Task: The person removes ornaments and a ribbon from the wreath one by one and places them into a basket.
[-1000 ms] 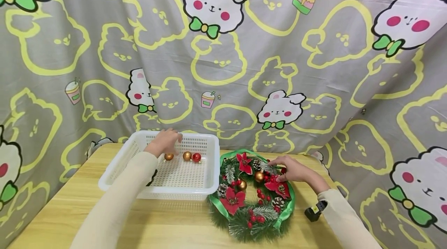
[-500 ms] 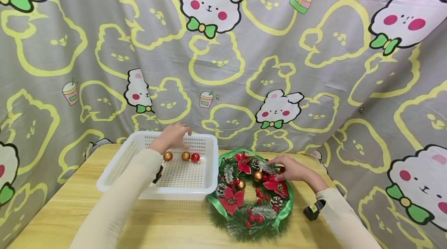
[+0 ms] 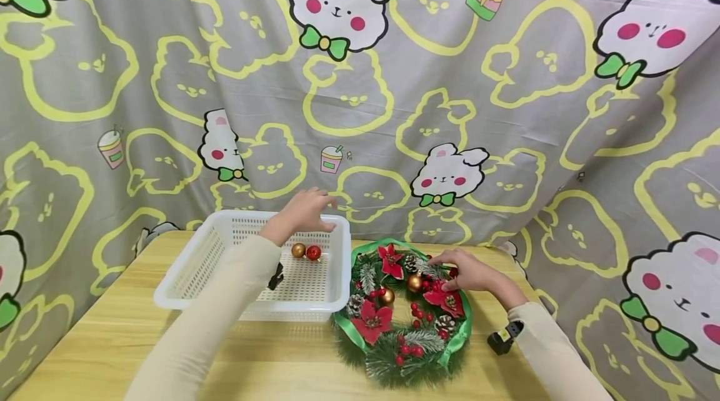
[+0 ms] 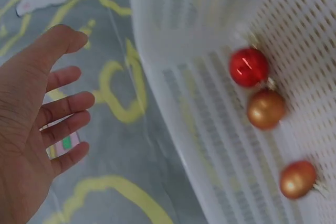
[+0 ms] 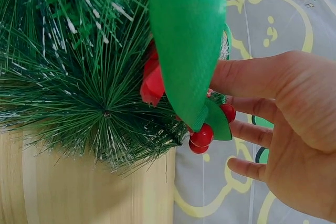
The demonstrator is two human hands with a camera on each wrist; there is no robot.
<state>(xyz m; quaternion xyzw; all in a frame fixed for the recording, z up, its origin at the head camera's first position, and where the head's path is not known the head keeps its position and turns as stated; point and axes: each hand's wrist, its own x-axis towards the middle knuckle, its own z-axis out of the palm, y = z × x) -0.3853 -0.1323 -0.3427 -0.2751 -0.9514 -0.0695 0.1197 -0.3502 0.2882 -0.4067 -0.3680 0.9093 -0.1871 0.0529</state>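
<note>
A white perforated basket (image 3: 298, 307) stands on the wooden table (image 3: 84, 338). A gold ball (image 3: 298, 250) and a red ball (image 3: 313, 253) lie at its back. The left wrist view shows the red ball (image 4: 248, 66) and two gold balls (image 4: 265, 108) on the basket floor. My left hand (image 3: 306, 210) hovers above the basket's back right rim, with relaxed fingers (image 4: 63, 106) that hold nothing. A green wreath (image 3: 402, 351) with red flowers, berries, cones and gold balls lies to the right of the basket. My right hand (image 3: 469, 271) rests on its upper right part, fingers (image 5: 247, 77) straight against the ribbon and berries.
A grey curtain (image 3: 506, 107) printed with rabbits hangs right behind the table and drapes over its right side. A small black device (image 3: 500, 341) sits by my right sleeve. Bare tabletop lies in front of the basket and the wreath.
My left hand has lifted out of the basket and moved right, from over the left gold ball to above the back right rim. The right hand stays on the wreath.
</note>
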